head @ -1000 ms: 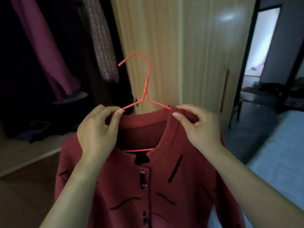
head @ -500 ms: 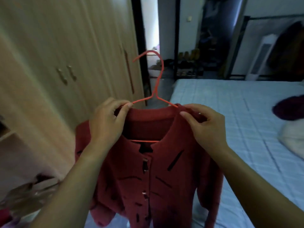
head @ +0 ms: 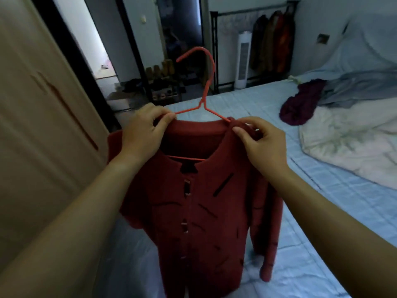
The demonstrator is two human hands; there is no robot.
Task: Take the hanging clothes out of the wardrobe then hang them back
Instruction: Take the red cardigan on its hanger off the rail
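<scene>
A dark red cardigan (head: 199, 203) with black dash marks and a buttoned front hangs on an orange wire hanger (head: 207, 87), held up in front of me over the bed. My left hand (head: 144, 130) pinches the cardigan's left shoulder at the hanger arm. My right hand (head: 261, 139) pinches the right shoulder at the collar. The hanger's hook points up and to the left, free of any rail. The wardrobe's closed door (head: 40, 117) stands at my left.
A bed with a light blue quilted cover (head: 322, 201) fills the right side, with a purple garment (head: 300, 104), grey bedding and a white duvet (head: 352, 143) on it. Beyond are a clothes rack with coats (head: 272, 39), a white tower fan (head: 242, 61) and a shoe shelf (head: 163, 82).
My view has swung right from the open wardrobe to the bed. Both hands still grip the cardigan's shoulders on the hanger, which now hangs over the bed.
</scene>
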